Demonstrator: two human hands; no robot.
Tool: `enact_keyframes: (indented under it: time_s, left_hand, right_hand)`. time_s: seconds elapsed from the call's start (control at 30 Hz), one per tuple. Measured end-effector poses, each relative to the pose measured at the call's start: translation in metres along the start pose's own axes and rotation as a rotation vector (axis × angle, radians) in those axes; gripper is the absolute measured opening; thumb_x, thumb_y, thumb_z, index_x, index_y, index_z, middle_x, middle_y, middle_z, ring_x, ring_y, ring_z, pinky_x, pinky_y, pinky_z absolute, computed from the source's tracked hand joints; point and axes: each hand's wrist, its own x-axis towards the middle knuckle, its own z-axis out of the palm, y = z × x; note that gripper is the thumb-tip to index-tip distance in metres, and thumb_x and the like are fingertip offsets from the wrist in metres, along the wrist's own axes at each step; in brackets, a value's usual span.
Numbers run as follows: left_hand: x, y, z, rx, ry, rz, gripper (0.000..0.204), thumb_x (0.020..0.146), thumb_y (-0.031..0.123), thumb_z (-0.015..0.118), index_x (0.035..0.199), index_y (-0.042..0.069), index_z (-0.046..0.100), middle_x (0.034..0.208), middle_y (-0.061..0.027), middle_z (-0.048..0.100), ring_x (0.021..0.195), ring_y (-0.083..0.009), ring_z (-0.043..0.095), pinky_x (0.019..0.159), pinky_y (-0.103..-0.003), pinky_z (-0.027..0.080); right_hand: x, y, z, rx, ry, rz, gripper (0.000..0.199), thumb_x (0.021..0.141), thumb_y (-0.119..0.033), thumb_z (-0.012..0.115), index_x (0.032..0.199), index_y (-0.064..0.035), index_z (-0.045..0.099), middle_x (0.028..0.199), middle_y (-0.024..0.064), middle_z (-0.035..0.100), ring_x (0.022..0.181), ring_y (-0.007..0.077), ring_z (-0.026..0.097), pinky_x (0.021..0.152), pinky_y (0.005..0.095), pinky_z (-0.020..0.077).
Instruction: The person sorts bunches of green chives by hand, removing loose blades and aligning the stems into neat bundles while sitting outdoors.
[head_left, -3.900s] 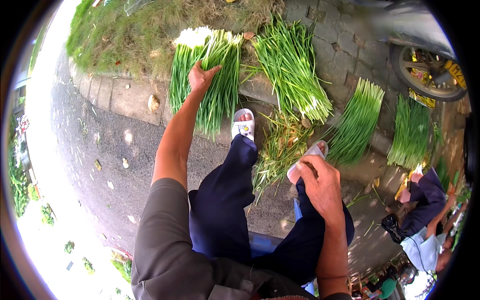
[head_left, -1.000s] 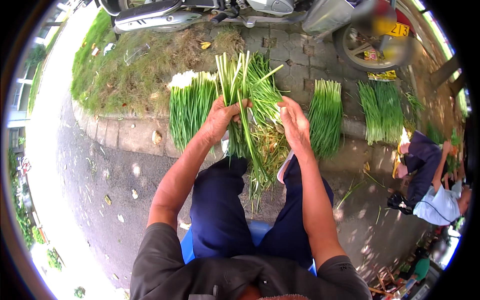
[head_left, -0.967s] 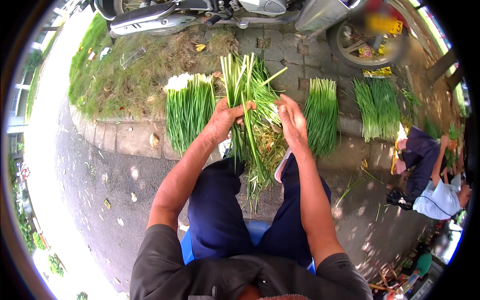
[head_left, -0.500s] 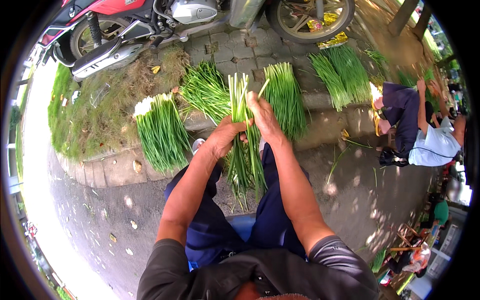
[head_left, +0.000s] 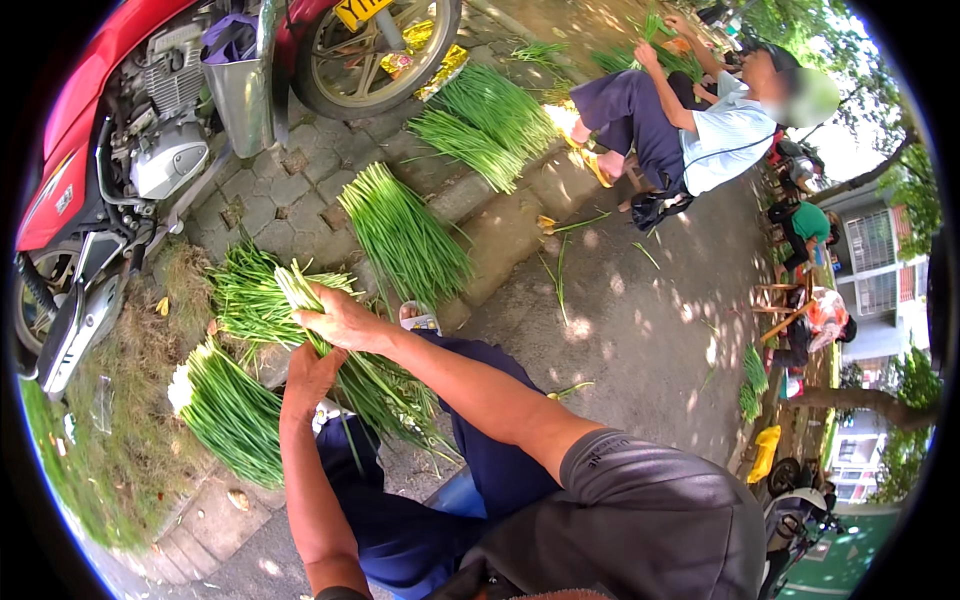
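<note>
Both of my hands grip one bunch of chives (head_left: 388, 395), long thin green stalks with pale ends. My right hand (head_left: 343, 320) is wrapped round the bunch near its pale upper end. Just below it, touching, my left hand (head_left: 312, 372) closes round the same stalks; some of its fingers are hidden. The leafy ends hang loosely over my knees. Beside my left hand lies a chive bundle with whitish ends (head_left: 235, 415). Behind my hands is a looser green pile (head_left: 250, 300), and a neat bundle (head_left: 408, 235) rests farther right on the paving.
A red motorcycle (head_left: 165, 155) stands on the paving at the far left. More chive bundles (head_left: 475, 125) lie beyond, near a seated person (head_left: 725, 150) who handles greens. A kerb (head_left: 500, 240) crosses in front of me. Loose stalks (head_left: 557, 280) are scattered on the road.
My view has swung to the right, so the motorcycle and bundles appear farther left. Both hands still hold the chives, now with the bunch tilted and the hands closer together.
</note>
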Motion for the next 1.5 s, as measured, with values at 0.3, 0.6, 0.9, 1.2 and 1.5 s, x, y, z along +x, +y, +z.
enact_keyframes:
  time_s: [0.3,0.6,0.9,1.2,1.5]
  left_hand:
    - [0.009,0.005,-0.030,-0.333,0.439,0.172,0.051,0.092,0.044,0.071,0.115,-0.001,0.066,0.093,-0.0042,0.065,0.080,-0.0107,0.058,0.070,-0.026,0.046]
    - [0.009,0.007,-0.022,-1.089,0.001,-0.070,0.080,0.089,0.063,0.062,0.140,0.004,0.049,0.129,-0.0123,0.059,0.114,-0.0228,0.060,0.094,-0.037,0.053]
    - [0.001,0.012,-0.018,-0.893,0.008,0.007,0.058,0.090,0.050,0.070,0.119,0.003,0.053,0.088,-0.0053,0.061,0.065,-0.0161,0.061,0.057,-0.030,0.053]
    - [-0.003,0.017,-0.025,-0.981,-0.027,0.010,0.023,0.097,0.028,0.068,0.106,0.010,0.059,0.079,-0.0003,0.061,0.055,-0.0101,0.053,0.048,-0.023,0.044]
    - [-0.003,0.018,-0.026,-1.054,-0.021,-0.020,0.024,0.098,0.028,0.065,0.111,0.007,0.062,0.086,-0.0038,0.067,0.064,-0.0127,0.063,0.057,-0.025,0.053]
  right_hand:
    - [-0.004,-0.007,0.015,0.080,0.129,0.064,0.032,0.096,-0.019,0.062,0.122,-0.0009,0.057,0.098,0.0122,0.066,0.089,0.0189,0.060,0.081,0.0350,0.0496]
    - [0.010,-0.023,0.034,0.429,-0.056,0.180,0.026,0.098,-0.016,0.062,0.121,-0.0023,0.060,0.107,0.0071,0.065,0.096,0.0137,0.059,0.083,0.0314,0.0498]
    - [0.019,-0.041,0.000,-0.192,-0.198,0.268,0.044,0.091,-0.046,0.068,0.111,-0.0073,0.065,0.081,0.0086,0.070,0.047,0.0172,0.061,0.049,0.0323,0.0523]
    - [0.035,-0.034,-0.019,0.097,0.018,0.187,0.043,0.101,-0.046,0.056,0.111,-0.0061,0.067,0.091,0.0020,0.066,0.074,0.0089,0.058,0.064,0.0256,0.0467]
    - [0.036,-0.035,-0.022,0.326,0.022,0.112,0.028,0.093,-0.023,0.072,0.109,0.0000,0.064,0.083,0.0009,0.063,0.068,0.0077,0.056,0.059,0.0227,0.0459]
